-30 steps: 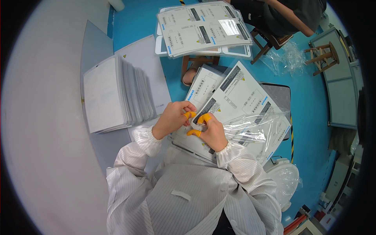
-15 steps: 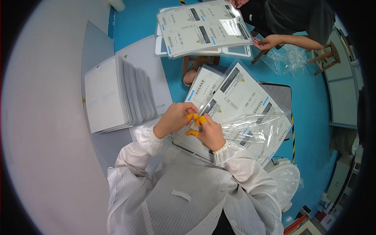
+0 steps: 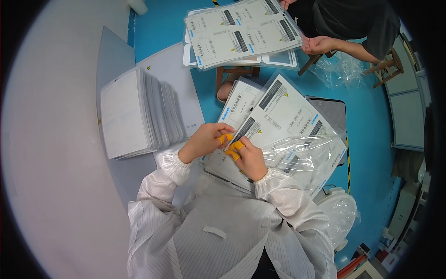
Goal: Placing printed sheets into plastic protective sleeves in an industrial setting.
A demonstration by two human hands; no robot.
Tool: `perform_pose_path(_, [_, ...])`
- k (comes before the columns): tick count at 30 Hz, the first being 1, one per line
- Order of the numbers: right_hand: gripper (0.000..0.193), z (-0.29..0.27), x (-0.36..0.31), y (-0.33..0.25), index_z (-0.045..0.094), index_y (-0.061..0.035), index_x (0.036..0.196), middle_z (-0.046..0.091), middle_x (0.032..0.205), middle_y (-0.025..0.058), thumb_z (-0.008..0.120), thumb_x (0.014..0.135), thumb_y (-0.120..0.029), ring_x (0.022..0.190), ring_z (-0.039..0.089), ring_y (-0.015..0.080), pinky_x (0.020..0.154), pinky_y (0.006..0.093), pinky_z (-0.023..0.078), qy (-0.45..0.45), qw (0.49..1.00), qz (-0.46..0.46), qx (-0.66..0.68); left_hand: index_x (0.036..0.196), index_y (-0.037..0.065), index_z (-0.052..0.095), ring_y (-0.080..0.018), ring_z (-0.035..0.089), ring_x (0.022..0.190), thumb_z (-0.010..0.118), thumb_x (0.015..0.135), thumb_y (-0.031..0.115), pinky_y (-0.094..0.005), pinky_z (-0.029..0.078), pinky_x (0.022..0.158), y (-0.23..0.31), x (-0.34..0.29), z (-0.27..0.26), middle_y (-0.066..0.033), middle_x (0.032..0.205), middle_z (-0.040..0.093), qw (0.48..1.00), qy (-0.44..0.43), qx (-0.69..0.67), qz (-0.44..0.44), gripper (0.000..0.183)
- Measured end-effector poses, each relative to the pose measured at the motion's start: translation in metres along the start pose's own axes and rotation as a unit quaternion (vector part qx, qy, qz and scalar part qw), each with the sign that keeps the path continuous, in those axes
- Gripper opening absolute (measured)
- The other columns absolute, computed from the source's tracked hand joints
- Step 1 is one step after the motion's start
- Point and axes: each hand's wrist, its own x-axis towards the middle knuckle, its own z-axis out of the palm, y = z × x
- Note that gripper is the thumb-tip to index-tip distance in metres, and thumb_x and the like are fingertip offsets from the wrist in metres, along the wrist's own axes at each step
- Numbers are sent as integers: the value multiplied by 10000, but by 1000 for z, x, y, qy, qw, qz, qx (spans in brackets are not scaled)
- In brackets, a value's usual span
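Note:
At the left corner of a white printed sheet (image 3: 281,122) my two hands meet, with yellow finger covers on some fingers. My left hand (image 3: 202,141) is closed, thumb and forefinger together beside the corner; anything between them is too small to make out. Bent round the same corner, my right hand (image 3: 252,160) grips the sheet, its fingertips close to the left ones. Loose, wrinkled clear film (image 3: 302,146) stretches from beside my right hand over the sheet's right part. Beneath lie more printed sheets (image 3: 240,98), turned at a different angle.
On my left, a thick stack of pale sheets (image 3: 124,111) stands on a grey table (image 3: 186,104). Across from me, a co-worker's hand (image 3: 318,45) is beside another printed stack (image 3: 241,35). Crumpled film (image 3: 341,69) and a wooden stool (image 3: 388,69) occupy the blue floor.
My fingertips have drawn slightly apart, the left hand shifting a little left. My right fingers have curled differently. The co-worker's hand has moved off the far stack's edge, and that stack has shifted slightly.

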Motion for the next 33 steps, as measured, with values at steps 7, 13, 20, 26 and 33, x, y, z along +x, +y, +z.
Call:
perform_pose_path(7, [186,-29,-1,25,552,-34,991,533,874,43,587,845,-146,758,515,147,741,287,436,84,868,159,462,1260,136,519,-97,596,689,508,787,-113,-230,522,664,-11,-5,-13,-56,822,622,992,-88,-81,-42,535])
perform_pose_path(13, [251,-103,-33,130,514,-80,1038,537,1006,81,487,915,-297,890,562,208,864,399,466,342,593,46,727,1309,147,461,-106,598,714,535,794,-96,-237,528,704,-19,-6,-21,-61,850,624,993,-108,-43,-35,574])
perform_pose_path(20, [153,-83,-9,87,454,-95,887,390,623,-1,418,949,-230,415,289,70,388,222,263,314,633,116,698,1316,115,452,-87,540,663,553,833,-28,-213,484,640,14,9,-15,-42,835,624,984,-149,-68,66,514])
perform_pose_path(26, [151,-102,-15,93,440,-99,862,384,607,-15,403,943,-221,422,292,53,377,203,245,327,674,130,649,1185,52,570,-56,510,663,539,874,41,-202,466,581,25,33,-10,-26,894,633,997,-69,-8,14,313])
perform_pose_path(33, [220,-277,-166,214,413,-108,704,351,595,-22,438,920,-143,448,263,41,368,177,199,581,580,72,566,1135,-25,578,-80,610,663,543,879,81,-178,496,563,-10,65,-110,-81,894,653,993,26,-111,2,279])
